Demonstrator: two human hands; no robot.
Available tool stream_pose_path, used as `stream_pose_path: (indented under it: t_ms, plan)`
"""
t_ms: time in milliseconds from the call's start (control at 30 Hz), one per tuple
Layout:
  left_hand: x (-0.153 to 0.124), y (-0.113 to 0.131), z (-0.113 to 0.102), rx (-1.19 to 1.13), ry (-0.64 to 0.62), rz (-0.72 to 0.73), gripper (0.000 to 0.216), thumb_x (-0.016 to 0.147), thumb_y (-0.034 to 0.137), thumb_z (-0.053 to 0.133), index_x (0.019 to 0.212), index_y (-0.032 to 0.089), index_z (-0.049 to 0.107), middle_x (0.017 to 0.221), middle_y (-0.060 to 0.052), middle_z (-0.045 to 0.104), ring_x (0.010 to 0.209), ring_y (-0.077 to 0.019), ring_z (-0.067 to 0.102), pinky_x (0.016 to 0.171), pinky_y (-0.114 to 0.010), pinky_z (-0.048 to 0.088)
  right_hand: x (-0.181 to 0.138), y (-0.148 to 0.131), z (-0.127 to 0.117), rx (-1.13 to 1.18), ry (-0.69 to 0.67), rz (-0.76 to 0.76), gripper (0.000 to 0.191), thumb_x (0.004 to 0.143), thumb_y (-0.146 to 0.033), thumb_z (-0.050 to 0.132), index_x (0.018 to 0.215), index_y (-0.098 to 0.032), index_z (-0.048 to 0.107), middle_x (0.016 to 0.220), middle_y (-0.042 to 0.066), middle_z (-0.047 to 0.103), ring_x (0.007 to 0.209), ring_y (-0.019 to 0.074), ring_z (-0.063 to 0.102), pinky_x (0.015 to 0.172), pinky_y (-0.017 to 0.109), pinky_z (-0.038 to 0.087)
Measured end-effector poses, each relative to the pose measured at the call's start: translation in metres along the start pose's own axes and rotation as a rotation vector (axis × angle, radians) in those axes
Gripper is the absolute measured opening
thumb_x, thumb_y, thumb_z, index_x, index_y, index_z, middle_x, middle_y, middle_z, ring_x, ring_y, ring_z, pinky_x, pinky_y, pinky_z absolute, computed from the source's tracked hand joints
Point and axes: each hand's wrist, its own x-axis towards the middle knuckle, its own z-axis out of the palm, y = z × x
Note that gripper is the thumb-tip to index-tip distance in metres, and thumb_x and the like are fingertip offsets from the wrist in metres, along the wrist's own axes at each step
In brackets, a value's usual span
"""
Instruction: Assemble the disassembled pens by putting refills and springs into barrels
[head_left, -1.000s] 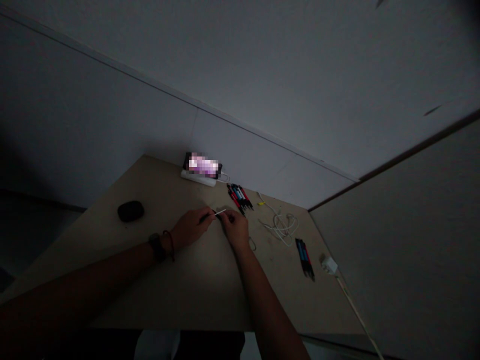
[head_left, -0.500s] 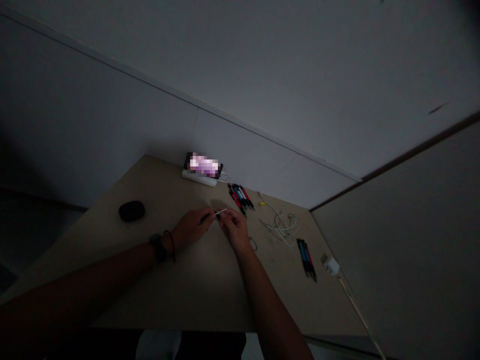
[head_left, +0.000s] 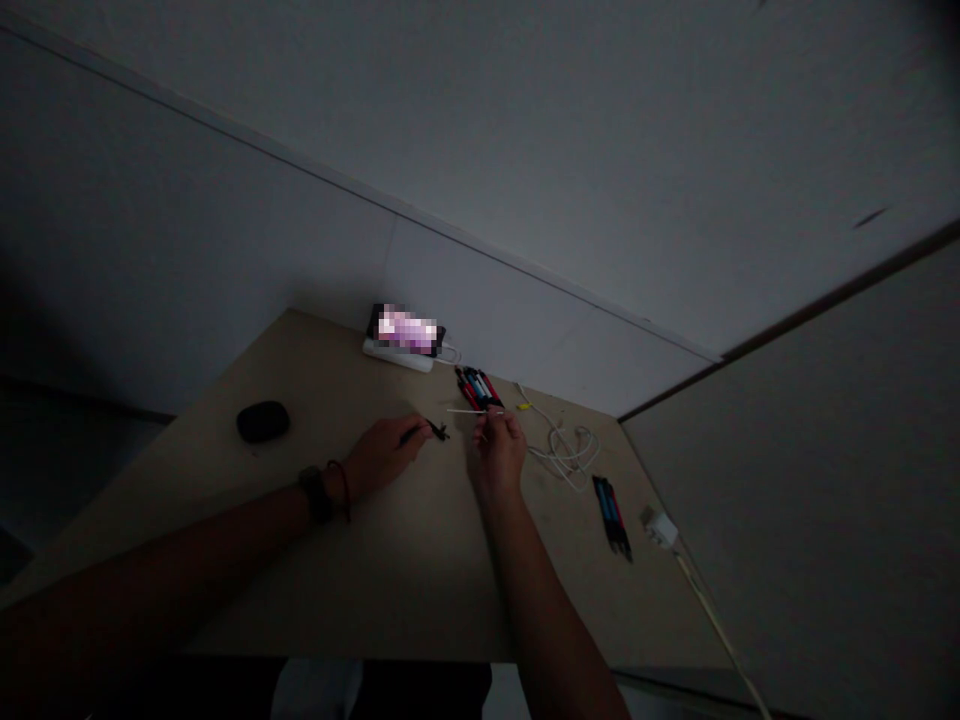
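Note:
My left hand (head_left: 386,447) is closed around dark pen parts (head_left: 439,431), whose black tip pokes out past the fingertips just above the table. To its right, my right hand (head_left: 499,455) pinches a thin, pale pen refill (head_left: 463,411). The refill lies almost level and points left, apart from the dark parts. Right behind my right fingers lies a bundle of pens (head_left: 480,385) in black, red, blue and white, partly covered by the hand. Dim light blurs the finer details.
A lit phone (head_left: 407,330) leans above a white block (head_left: 397,356) by the wall. A dark rounded case (head_left: 263,422) sits at left. White cable (head_left: 564,458) coils right of my hand, near a second pen group (head_left: 613,515) and a white plug (head_left: 661,529).
My right hand has moved right, away from the left, drawing the pale refill clear of the dark pen parts. My left hand has stayed in place.

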Motion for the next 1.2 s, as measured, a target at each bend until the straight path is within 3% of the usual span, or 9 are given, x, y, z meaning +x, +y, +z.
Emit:
stream_pose_path:
  t_ms: [167,267,367,633,833,1000,1100,1200]
  plan:
    - [0.0,0.001,0.0,-0.007,-0.009,-0.004,0.032,0.099,0.04,0.044,0.078,0.02,0.058,0.066,0.001,0.06,0.063,-0.0165,0.057,0.062,-0.029,0.037,0.003,0.016,-0.004,-0.253,-0.051,-0.022,0.028,0.072,-0.04,0.07,0.089,-0.019,0.066,0.073,0.0,0.069,0.06,0.0146,0.061,0.054,0.025,0.047]
    - [0.0,0.003,-0.001,-0.014,-0.018,-0.013,0.032,0.099,0.039,0.044,0.078,0.02,0.058,0.065,0.001,0.061,0.063,-0.0164,0.057,0.062,-0.029,0.037,0.005,0.021,-0.006,-0.447,-0.052,-0.128,0.025,0.075,-0.04,0.066,0.084,-0.017,0.069,0.076,0.004,0.072,0.07,0.0184,0.064,0.065,0.03,0.051]
    - [0.0,0.002,0.0,-0.009,-0.011,-0.011,0.032,0.099,0.039,0.044,0.078,0.02,0.058,0.065,0.001,0.061,0.062,-0.0163,0.057,0.062,-0.029,0.037,0.005,0.019,-0.008,-0.619,-0.064,-0.238,0.024,0.079,-0.039,0.062,0.08,-0.017,0.071,0.079,0.006,0.074,0.076,0.0209,0.065,0.073,0.032,0.051]
    - [0.001,-0.005,0.003,-0.095,0.044,0.012,0.032,0.101,0.038,0.036,0.086,0.021,0.059,0.065,0.002,0.059,0.064,-0.0168,0.058,0.067,-0.03,0.043,0.0,0.018,-0.009,-0.89,-0.153,-0.357,0.027,0.084,-0.039,0.058,0.078,-0.018,0.075,0.082,0.008,0.074,0.082,0.0239,0.065,0.081,0.035,0.048]
    - [-0.001,0.0,0.0,-0.163,0.171,0.022,0.037,0.103,0.04,0.036,0.08,0.02,0.056,0.073,-0.001,0.064,0.068,-0.0163,0.058,0.07,-0.03,0.045,-0.004,0.011,-0.002,-0.77,-0.175,-0.356,0.029,0.087,-0.041,0.057,0.08,-0.018,0.073,0.081,0.006,0.072,0.08,0.0219,0.064,0.076,0.033,0.048]
    - [0.001,-0.001,0.0,-0.292,0.367,-0.039,0.034,0.104,0.046,0.036,0.092,0.02,0.054,0.082,-0.003,0.068,0.062,-0.0144,0.054,0.061,-0.028,0.044,-0.019,0.003,0.007,-0.595,-0.443,-0.256,0.029,0.088,-0.045,0.061,0.081,-0.02,0.074,0.069,0.002,0.067,0.062,0.0167,0.057,0.059,0.028,0.044]
    - [0.004,-0.002,0.002,-0.398,0.382,-0.076,0.03,0.102,0.048,0.041,0.095,0.021,0.051,0.087,-0.004,0.072,0.057,-0.0123,0.051,0.055,-0.026,0.043,-0.026,0.003,0.009,-0.528,-0.636,-0.206,0.024,0.086,-0.045,0.067,0.086,-0.022,0.077,0.069,0.001,0.067,0.06,0.0154,0.056,0.056,0.027,0.043]
    - [0.006,-0.003,0.003,-0.521,0.368,-0.107,0.033,0.099,0.054,0.047,0.094,0.021,0.049,0.092,-0.005,0.073,0.053,-0.0102,0.051,0.051,-0.024,0.044,-0.03,0.004,0.01,-0.484,-0.687,-0.162,0.022,0.082,-0.042,0.074,0.092,-0.023,0.077,0.07,-0.001,0.066,0.058,0.0139,0.056,0.054,0.025,0.043]
